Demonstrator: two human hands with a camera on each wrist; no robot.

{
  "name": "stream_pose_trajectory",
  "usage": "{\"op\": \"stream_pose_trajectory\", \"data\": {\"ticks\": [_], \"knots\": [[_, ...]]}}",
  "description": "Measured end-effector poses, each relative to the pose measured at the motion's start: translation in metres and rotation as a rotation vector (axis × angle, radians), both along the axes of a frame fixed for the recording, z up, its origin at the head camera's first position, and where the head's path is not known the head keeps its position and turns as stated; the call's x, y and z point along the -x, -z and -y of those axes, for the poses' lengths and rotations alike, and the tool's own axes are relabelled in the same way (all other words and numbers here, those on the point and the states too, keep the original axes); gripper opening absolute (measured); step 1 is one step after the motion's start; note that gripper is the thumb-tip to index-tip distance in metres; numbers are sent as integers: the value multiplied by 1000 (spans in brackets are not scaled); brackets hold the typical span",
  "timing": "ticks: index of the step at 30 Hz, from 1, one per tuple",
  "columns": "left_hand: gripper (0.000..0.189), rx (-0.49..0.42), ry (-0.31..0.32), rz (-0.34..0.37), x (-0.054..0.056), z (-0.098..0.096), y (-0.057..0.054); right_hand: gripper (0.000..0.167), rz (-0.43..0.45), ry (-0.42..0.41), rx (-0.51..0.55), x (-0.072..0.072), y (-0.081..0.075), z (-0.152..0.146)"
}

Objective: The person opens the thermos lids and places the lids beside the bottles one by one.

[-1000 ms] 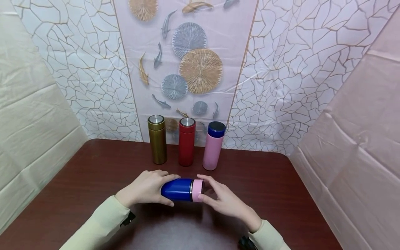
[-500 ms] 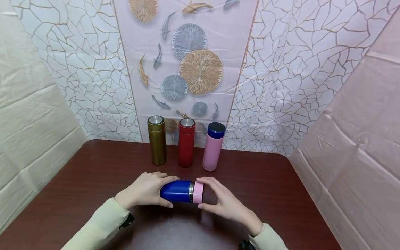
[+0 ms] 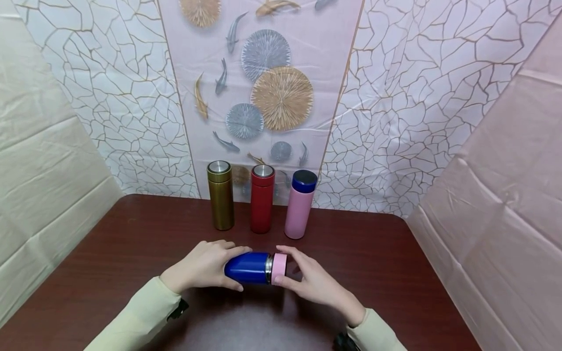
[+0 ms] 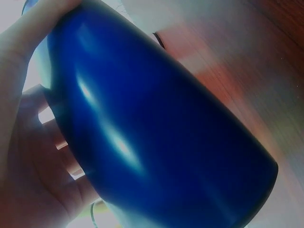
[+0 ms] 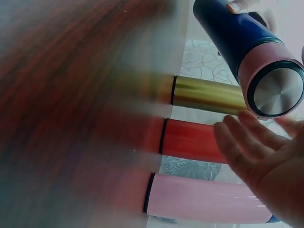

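A blue thermos bottle (image 3: 248,268) lies sideways above the table, its pink lid (image 3: 278,269) pointing right. My left hand (image 3: 208,265) grips the blue body; the left wrist view shows the fingers round the bottle (image 4: 156,118). Thumb and fingers of my right hand (image 3: 318,280) pinch the lid from its end. A strip of silver neck (image 3: 268,268) shows between body and lid. From the right wrist, the lid's round metal end (image 5: 278,91) faces the camera, with the right hand's fingers (image 5: 249,137) just below it.
Behind the hands stand three upright thermoses: a gold one (image 3: 223,207), a red one (image 3: 262,207) and a pink one (image 3: 298,214) with a blue lid. They stand on a dark red-brown table (image 3: 373,253). A patterned cloth backdrop (image 3: 382,122) rises at its far edge.
The pink lid has shifted slightly right from the blue body, and the silver neck has come into sight. The right thumb and fingers have loosened and taken the lid again. The left hand barely moved.
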State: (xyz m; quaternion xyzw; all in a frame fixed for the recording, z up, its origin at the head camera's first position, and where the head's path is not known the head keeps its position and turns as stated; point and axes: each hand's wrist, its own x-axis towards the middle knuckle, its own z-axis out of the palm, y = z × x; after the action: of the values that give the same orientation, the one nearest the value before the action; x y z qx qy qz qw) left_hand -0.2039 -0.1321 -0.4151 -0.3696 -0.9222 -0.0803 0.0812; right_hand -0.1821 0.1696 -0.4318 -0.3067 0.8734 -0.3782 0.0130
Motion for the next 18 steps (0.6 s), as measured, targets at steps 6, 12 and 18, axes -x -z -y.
{"op": "stream_pose_trajectory", "data": {"ticks": [6,12,18], "knots": [[80,-1,6,2,0,1,1,61,34,-18,-4,3,-1,2],[79,2,5,0,0,1,2,67,12,-40,13,2,-2,2],[79,4,6,12,0,1,1,69,11,-49,26,2,-2,2]]}}
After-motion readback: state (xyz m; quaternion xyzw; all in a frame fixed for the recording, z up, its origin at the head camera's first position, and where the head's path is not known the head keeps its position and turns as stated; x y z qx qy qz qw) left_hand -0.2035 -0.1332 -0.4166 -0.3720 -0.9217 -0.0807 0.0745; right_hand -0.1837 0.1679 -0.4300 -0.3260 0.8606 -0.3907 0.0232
